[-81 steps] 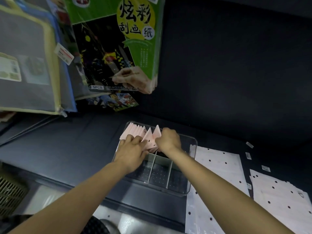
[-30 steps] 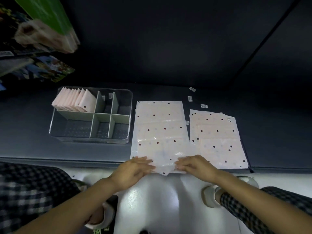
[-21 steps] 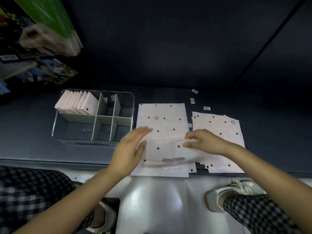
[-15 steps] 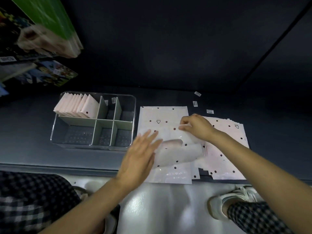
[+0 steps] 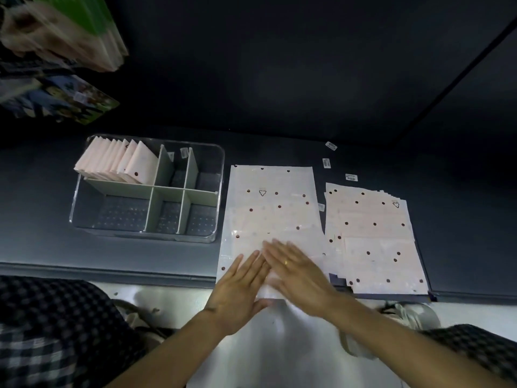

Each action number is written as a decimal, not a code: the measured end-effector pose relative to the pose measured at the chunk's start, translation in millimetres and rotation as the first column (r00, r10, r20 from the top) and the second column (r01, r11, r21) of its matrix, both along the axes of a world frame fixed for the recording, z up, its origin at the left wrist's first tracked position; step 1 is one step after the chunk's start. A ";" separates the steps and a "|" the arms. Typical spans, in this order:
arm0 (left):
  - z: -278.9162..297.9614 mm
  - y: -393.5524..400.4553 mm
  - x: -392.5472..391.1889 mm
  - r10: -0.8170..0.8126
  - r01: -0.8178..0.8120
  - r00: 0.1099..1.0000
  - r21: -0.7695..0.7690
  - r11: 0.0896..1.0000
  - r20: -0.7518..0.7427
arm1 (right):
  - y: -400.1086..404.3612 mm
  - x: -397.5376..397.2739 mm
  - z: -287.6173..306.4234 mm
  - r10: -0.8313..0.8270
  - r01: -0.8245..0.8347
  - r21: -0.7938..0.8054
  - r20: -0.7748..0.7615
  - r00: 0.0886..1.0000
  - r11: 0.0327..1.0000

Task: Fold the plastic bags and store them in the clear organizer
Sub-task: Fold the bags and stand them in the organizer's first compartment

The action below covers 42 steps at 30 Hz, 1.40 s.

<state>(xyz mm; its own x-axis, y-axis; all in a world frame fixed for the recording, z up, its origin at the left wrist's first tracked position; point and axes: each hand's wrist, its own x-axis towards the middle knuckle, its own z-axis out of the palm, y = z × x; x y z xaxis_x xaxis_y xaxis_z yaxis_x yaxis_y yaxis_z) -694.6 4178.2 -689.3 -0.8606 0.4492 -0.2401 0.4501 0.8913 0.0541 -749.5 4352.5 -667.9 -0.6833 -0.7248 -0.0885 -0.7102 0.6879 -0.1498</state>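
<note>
nearest me, at the near edge of the dark tabletop (image 5: 42, 219), both my hands lie flat on the polka-dot plastic bag (image 5: 272, 203). my left hand (image 5: 240, 287) and my right hand (image 5: 296, 271) have straight fingers, fingertips almost meeting, so neither grip is clenched or pinching anything; they only press the bag's near end down. i judge the step in hand is smoothing or creasing a fold at that near end, though the blur hides the crease itself. next i would need to pinch an edge and bring it over for another fold, keeping the slippery film from springing open. just right of this bag lies a stack of unfolded bags (image 5: 375, 236). left and a little farther stands the clear organizer (image 5: 221, 175), with folded bags (image 5: 117, 161) standing in its far left compartment; the other compartments look bare. a few small labels (image 5: 326, 163) lie farthest back.
</note>
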 end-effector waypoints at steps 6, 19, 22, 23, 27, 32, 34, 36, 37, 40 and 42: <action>-3.6 -30.7 1.0 -0.055 0.055 0.998 0.005 0.998 -0.037 | 71.9 13.0 -13.7 -0.097 0.075 0.237 0.081 0.992 0.969; 3.4 -36.2 -5.9 0.280 -0.282 0.957 0.459 0.842 0.076 | 44.1 -10.9 5.6 -0.143 0.144 -0.171 0.019 0.990 0.975; 3.9 -30.8 -10.2 0.314 -0.294 0.948 0.497 0.817 0.045 | 38.0 -16.7 0.4 -0.073 0.062 -0.139 -0.074 0.995 0.988; 3.7 -29.9 -10.8 0.309 -0.284 0.950 0.489 0.825 0.031 | 36.9 -18.0 1.6 -0.061 0.050 -0.121 -0.087 0.994 0.991; 2.0 -27.3 -13.7 0.271 -0.251 0.962 0.443 0.861 0.018 | 33.7 -21.4 4.1 0.008 -0.019 -0.084 -0.124 0.992 0.996; 8.6 -36.0 -25.0 0.158 -0.190 0.981 0.434 0.881 0.109 | 37.3 -28.7 16.3 -0.027 0.040 -0.064 0.189 0.982 0.997; 15.1 -42.5 -26.1 0.218 -0.277 0.960 0.490 0.827 0.175 | 41.9 -30.6 25.0 -0.021 0.031 -0.030 0.278 0.960 0.999; 21.4 -44.9 -25.5 0.314 -0.407 0.913 0.528 0.745 0.261 | 42.5 -34.8 36.2 -0.048 0.058 -0.026 0.307 0.950 0.998; 23.4 -44.4 -24.9 0.352 -0.451 0.892 0.538 0.712 0.283 | 40.8 -38.5 40.1 -0.064 0.078 -0.033 0.314 0.947 0.996; 25.8 -35.3 -19.6 0.449 -0.475 0.868 0.616 0.628 0.211 | 29.6 -52.3 43.6 -0.141 0.172 -0.071 0.316 0.938 0.983; 27.4 -25.5 -14.7 0.518 -0.419 0.852 0.690 0.590 0.073 | 21.4 -60.8 38.5 -0.198 0.232 -0.097 0.279 0.940 0.968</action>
